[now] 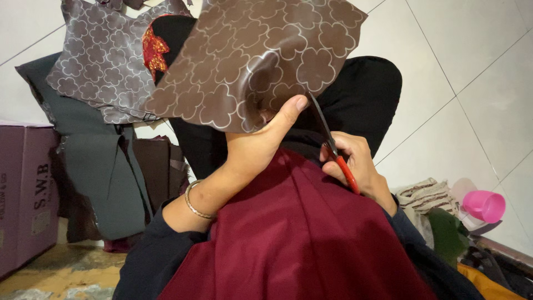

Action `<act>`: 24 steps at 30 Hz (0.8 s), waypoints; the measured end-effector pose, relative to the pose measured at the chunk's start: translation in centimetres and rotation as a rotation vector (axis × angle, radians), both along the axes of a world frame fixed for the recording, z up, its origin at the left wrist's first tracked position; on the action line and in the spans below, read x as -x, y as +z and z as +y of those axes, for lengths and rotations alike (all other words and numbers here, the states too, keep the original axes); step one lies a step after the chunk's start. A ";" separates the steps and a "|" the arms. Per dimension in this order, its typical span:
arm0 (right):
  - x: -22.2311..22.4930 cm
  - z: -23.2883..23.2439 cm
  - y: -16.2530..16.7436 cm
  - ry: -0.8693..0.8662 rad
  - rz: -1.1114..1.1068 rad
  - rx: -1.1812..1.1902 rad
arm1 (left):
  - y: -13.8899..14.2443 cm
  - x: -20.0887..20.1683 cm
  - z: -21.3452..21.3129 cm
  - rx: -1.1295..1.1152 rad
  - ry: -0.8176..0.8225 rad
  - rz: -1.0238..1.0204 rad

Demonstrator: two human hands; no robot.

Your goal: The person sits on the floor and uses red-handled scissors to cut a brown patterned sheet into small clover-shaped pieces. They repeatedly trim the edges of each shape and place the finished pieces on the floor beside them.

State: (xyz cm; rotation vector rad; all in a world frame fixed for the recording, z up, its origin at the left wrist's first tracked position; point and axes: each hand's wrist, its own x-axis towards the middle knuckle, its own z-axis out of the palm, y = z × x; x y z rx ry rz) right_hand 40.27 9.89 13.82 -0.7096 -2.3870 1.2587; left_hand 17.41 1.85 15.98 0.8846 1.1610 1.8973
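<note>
My left hand [256, 145] holds up a brown sheet [261, 55] printed with pale flower outlines, thumb pressed on its lower edge. A thin bangle [194, 204] circles that wrist. My right hand [355, 164] grips red-handled scissors [333, 147], whose dark blades point up to the sheet's edge beside my left thumb. Both hands hover over my lap, which is covered by dark red cloth [300, 239] and black trousers [366, 94].
More patterned brown pieces [102, 61] and grey fabric [105, 166] lie at the left on the white tiled floor [472, 83]. A purple cardboard box [25, 189] stands at far left. A pink plastic cup [486, 205] and crumpled cloths [430, 197] sit at right.
</note>
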 end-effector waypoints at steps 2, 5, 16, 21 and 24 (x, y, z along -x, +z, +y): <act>-0.1 -0.1 -0.1 -0.025 -0.011 0.025 | -0.1 0.0 -0.1 -0.005 -0.003 0.004; -0.3 -0.1 -0.3 -0.056 -0.026 0.034 | -0.1 -0.1 0.0 -0.048 -0.026 -0.073; -1.0 0.1 -0.5 -0.077 -0.060 0.027 | 0.0 -0.4 0.0 -0.057 -0.027 -0.071; -0.9 0.3 0.3 -0.040 -0.102 0.037 | 0.0 -0.4 0.0 -0.068 -0.033 -0.055; -0.8 0.1 0.6 -0.029 -0.085 0.107 | 0.0 -0.3 0.0 -0.059 0.013 0.117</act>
